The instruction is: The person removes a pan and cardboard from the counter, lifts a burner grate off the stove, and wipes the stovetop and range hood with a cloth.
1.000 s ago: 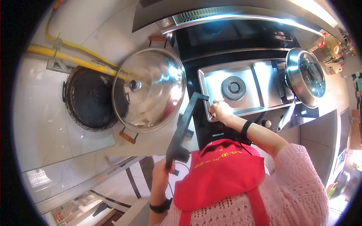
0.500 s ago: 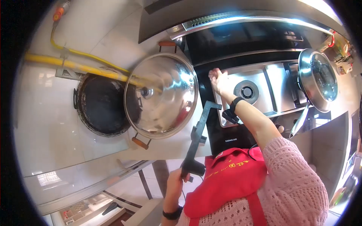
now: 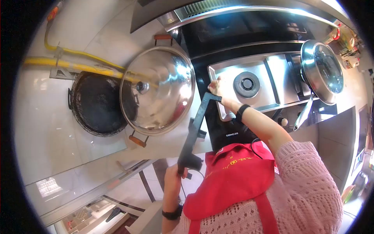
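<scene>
My left hand is wrapped round the lower end of a long dark bracket-like piece, which slants up toward the stove. My right hand is at the left edge of the steel stove tray, beside the upper tip of the dark piece. Its fingers look bent; whether they hold anything is too small to tell. A round burner sits in the tray to the right of that hand.
Left of the stove stands a large lidded steel pot with wooden handles, and beyond it a blackened pan under a yellow pipe. A lidded pan rests on the right burner, its handle pointing toward the front.
My right hand first moved up and left with fingers spread, then came down to the tray's left edge with fingers bent. My left hand still holds the dark piece. The view has shifted.
</scene>
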Demonstrator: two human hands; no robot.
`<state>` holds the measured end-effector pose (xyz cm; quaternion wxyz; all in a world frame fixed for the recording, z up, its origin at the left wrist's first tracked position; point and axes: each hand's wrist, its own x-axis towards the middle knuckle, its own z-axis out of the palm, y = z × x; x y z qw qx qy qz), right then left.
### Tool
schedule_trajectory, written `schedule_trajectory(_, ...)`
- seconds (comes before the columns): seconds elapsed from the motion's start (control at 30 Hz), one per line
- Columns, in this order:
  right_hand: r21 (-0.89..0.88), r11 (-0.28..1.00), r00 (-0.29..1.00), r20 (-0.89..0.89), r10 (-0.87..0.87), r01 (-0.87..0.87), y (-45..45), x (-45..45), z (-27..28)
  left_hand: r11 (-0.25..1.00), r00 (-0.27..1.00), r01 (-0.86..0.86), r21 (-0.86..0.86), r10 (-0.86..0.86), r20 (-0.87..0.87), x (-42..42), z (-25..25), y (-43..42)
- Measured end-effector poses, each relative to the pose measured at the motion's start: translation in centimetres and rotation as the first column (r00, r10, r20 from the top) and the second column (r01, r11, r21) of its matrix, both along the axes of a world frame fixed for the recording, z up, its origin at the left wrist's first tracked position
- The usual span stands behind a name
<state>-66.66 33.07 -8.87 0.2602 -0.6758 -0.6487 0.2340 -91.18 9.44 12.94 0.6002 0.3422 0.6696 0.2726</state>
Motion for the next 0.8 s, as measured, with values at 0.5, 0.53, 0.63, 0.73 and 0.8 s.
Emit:
schedule_trajectory(0.5,-0.184,0.929,0.944,0.016,0.329,-0.321,-11.9,1.5,1.3,0.997,0.953,-0.045,0.07,0.021,0.303,-3.3,-1.8,0.4)
schedule_trajectory(0.53,-0.203,0.914,0.931,0.034,0.364,-0.35,-11.8,1.9,1.4,0.995,0.945,-0.066,0.074,0.039,0.325,-3.4,-2.2,0.3)
schedule_trajectory(0.63,-0.187,0.909,0.914,0.095,0.393,-0.372,-12.1,4.3,2.1,0.961,0.968,0.232,0.15,-0.243,0.062,-4.1,-2.1,0.6)
schedule_trajectory(0.73,-0.139,0.948,0.926,0.214,0.31,-0.285,-12.6,7.2,3.2,0.981,0.984,0.144,0.131,-0.156,0.086,-3.7,-1.9,0.8)
schedule_trajectory(0.8,-0.182,0.964,0.944,0.231,0.235,-0.195,-12.8,9.0,2.9,0.987,0.978,0.132,0.094,-0.145,0.149,-4.1,-1.9,0.9)
